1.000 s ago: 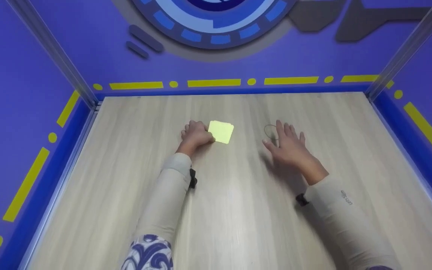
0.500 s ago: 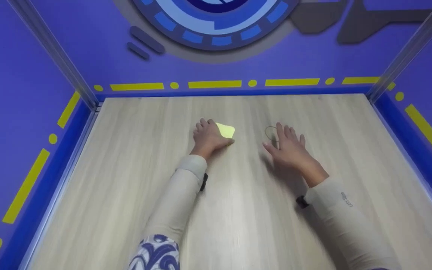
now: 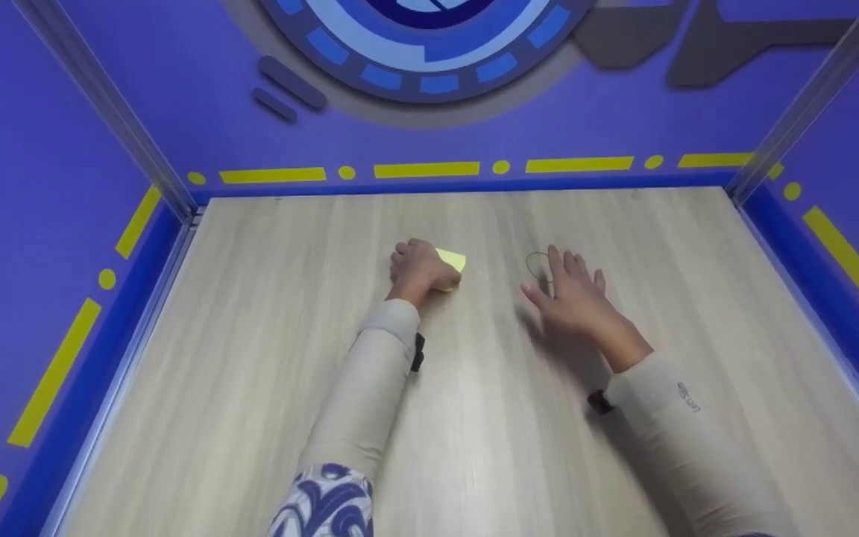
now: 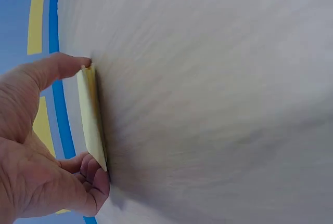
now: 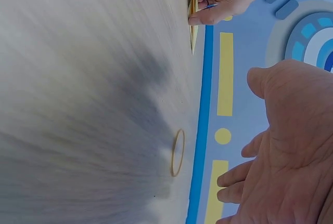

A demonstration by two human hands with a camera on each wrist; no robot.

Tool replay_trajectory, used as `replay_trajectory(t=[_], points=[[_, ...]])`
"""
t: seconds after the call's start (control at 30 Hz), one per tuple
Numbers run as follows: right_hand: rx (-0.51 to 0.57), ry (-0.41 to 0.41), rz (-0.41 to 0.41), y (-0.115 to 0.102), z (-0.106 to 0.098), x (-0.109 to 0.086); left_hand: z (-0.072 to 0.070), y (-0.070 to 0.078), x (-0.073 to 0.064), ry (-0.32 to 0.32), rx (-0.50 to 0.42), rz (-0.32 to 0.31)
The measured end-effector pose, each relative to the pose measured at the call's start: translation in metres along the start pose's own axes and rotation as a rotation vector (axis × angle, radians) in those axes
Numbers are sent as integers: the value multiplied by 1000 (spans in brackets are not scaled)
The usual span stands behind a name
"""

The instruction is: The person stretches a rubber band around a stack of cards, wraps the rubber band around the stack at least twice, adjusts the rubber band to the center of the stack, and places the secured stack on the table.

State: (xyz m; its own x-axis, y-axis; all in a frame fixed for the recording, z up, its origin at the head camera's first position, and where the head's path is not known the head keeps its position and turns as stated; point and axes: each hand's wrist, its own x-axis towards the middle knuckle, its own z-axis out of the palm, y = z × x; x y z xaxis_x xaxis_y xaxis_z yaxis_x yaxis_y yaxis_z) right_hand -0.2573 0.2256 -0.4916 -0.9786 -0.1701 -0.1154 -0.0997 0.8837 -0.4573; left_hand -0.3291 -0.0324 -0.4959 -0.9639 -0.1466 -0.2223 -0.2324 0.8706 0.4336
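A small stack of yellow sticky notes (image 3: 453, 259) lies on the wooden table, left of the rubber band. My left hand (image 3: 420, 270) grips it across its width, thumb at one edge and curled fingers at the opposite edge; in the left wrist view the stack (image 4: 91, 117) shows edge-on between them. Much of the stack is covered by the hand in the head view. To the right, a thin tan rubber band (image 5: 174, 156) lies flat on the wood. Just beside and above it hovers my right hand (image 3: 577, 298), fingers spread, holding nothing.
The pale wooden table (image 3: 474, 418) is enclosed by a blue back wall (image 3: 429, 142) and blue side panels with yellow markings. Metal posts (image 3: 109, 97) stand at the back corners. A black strap shows at each wrist.
The left hand has shifted right over the sticky notes, from their left edge to a grip across them. The right hand and the rubber band stay in place.
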Motion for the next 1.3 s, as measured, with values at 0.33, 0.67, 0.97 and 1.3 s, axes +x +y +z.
replay_trajectory(t=[0.33, 0.67, 0.97, 1.3], points=[[-2, 3, 0, 10, 1, 4, 1, 7, -4, -16, 12, -12], [80, -19, 69, 22, 0, 15, 1, 8, -4, -45, -37, -27], [124, 112, 181, 38, 3, 43, 1, 12, -7, -47, -13, -41], [126, 134, 240, 43, 5, 60, 1, 9, -9, -51, -72, -58]])
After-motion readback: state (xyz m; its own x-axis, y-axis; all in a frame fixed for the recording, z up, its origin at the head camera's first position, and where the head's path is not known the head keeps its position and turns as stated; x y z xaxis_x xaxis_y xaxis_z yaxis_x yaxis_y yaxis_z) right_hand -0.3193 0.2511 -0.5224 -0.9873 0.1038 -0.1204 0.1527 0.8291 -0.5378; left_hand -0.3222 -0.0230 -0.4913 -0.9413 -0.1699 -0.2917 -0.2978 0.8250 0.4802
